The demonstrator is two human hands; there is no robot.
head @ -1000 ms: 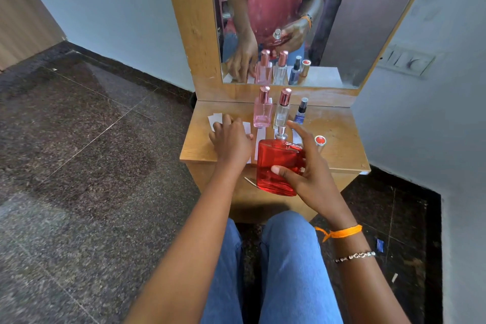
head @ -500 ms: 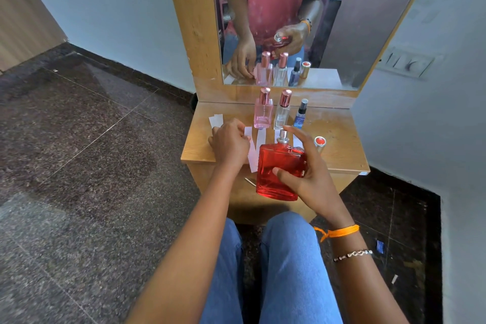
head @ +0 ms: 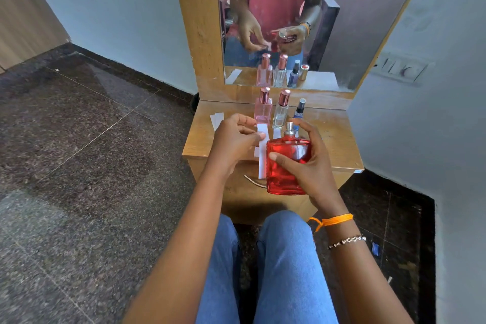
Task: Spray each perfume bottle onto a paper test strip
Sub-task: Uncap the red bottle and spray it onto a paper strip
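Perfume in the square red glass bottle (head: 286,166) sat gripped in the right hand (head: 310,166) as the left hand (head: 234,142) lifted a pinched white paper strip (head: 263,152) beside its nozzle, seemingly ready to spray.

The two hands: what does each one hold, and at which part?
The right hand holds the red perfume bottle around its body. The left hand pinches a paper test strip near its upper end with its fingers.

wooden dressing table (head: 334,139) against a pale wall; mirror (head: 368,21) upright at its back edge. dark speckled floor tiles (head: 79,166) left of the table, wall switch panel (head: 401,70) right of it, blue jeans (head: 286,271) below.
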